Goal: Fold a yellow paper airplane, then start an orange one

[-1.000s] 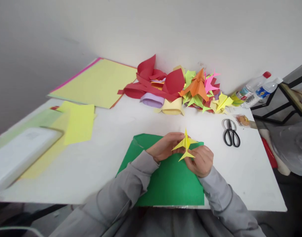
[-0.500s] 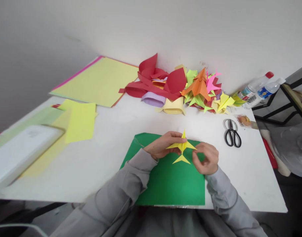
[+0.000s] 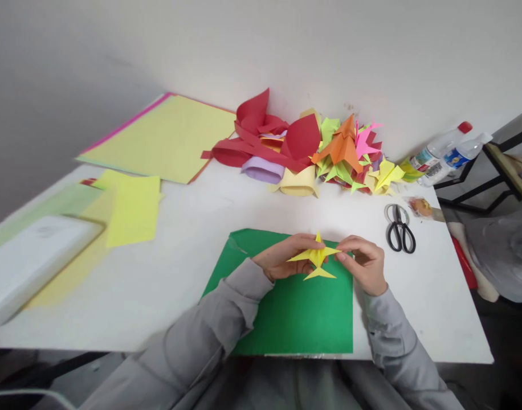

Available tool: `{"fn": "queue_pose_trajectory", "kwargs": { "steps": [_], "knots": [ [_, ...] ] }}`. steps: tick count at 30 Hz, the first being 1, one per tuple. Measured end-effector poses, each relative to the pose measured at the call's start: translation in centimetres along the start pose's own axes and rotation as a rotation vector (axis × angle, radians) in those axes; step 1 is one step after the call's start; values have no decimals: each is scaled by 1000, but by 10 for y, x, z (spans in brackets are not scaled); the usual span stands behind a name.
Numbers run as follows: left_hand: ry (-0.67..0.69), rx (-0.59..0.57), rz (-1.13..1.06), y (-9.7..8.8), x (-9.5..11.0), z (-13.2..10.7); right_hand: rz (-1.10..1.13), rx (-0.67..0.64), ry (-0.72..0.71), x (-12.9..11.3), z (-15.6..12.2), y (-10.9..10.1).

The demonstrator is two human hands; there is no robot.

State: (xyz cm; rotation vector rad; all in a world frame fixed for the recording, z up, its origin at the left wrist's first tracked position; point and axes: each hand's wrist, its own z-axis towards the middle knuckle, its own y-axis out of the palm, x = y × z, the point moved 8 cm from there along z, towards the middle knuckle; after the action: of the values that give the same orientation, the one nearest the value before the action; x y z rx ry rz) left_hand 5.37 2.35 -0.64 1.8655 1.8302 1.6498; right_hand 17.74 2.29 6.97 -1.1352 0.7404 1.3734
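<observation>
A folded yellow paper plane [image 3: 317,257], with pointed nose, two wings and a small forked tail, is held above a green sheet [image 3: 304,319]. My left hand [image 3: 289,256] grips its body from the left, thumb on top near the nose and fingers underneath. At the tip of the right wing, my right hand [image 3: 366,265] pinches the paper between thumb and forefinger. The green sheet lies flat at the table's front edge, partly covered by my hands and left sleeve.
Scissors [image 3: 400,229] with black handles lie to the right. Behind are folded paper planes [image 3: 342,148], red paper shapes [image 3: 261,136] and two bottles [image 3: 455,159]. Large yellow sheets [image 3: 162,136] lie at back left, a white box [image 3: 39,262] at front left.
My right hand has turned and its thumb and forefinger now point at the wing tip. The plane has tilted slightly, its nose lower in view. The view has shifted a little.
</observation>
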Motion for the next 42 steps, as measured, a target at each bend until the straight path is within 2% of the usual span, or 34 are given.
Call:
{"fn": "queue_pose_trajectory", "kwargs": {
  "steps": [11,15,21,23,26,29,32,34,39,42],
  "knots": [
    [-11,9,152,6,-3,0,-108,-204,-79,-15,4,15],
    [-9,57,148,5,-1,-2,-131,-205,-125,-20,5,15],
    [2,30,145,8,3,-5,-108,-182,-114,-17,6,10],
    [5,12,92,6,4,-5,-89,-155,-96,-14,5,7],
    [16,-68,-61,6,6,-5,-94,-29,-72,-7,5,-3],
    [129,-186,-180,10,16,-9,-99,110,-73,-4,4,-14],
    [267,-249,-211,13,26,-14,-111,138,-116,-6,3,-15],
    [302,-217,-187,12,27,-14,-144,118,-167,-11,4,-13],
    [333,16,-87,4,24,-10,-242,-3,-291,-26,4,2],
    [345,114,-6,1,22,-7,-285,-46,-330,-28,4,8]
  ]
}}
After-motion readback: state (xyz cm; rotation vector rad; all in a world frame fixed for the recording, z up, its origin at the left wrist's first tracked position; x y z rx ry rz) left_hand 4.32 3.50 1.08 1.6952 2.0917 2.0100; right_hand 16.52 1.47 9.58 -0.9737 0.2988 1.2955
